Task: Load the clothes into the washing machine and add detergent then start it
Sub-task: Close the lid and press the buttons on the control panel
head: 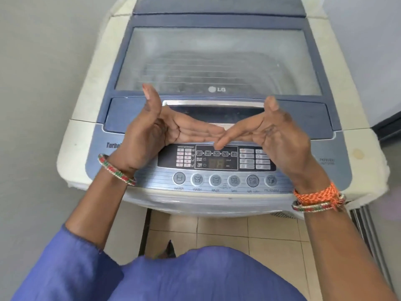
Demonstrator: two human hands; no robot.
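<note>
A top-loading washing machine [93, 101] with a cream body and blue top fills the view. Its glass lid [217, 59] is closed, and the drum shows dimly through it. My left hand [152, 131] and my right hand [273, 135] hover palms-up above the control panel [217, 158], just in front of the lid handle [212, 105]. The fingers are straight and the fingertips of both hands meet in the middle. Neither hand holds anything. No clothes or detergent are in view.
A row of round buttons [224, 181] runs along the machine's front edge. Walls stand close on the left and right. Beige floor tiles [227, 231] lie below the machine, and a metal rail [366, 231] stands at the right.
</note>
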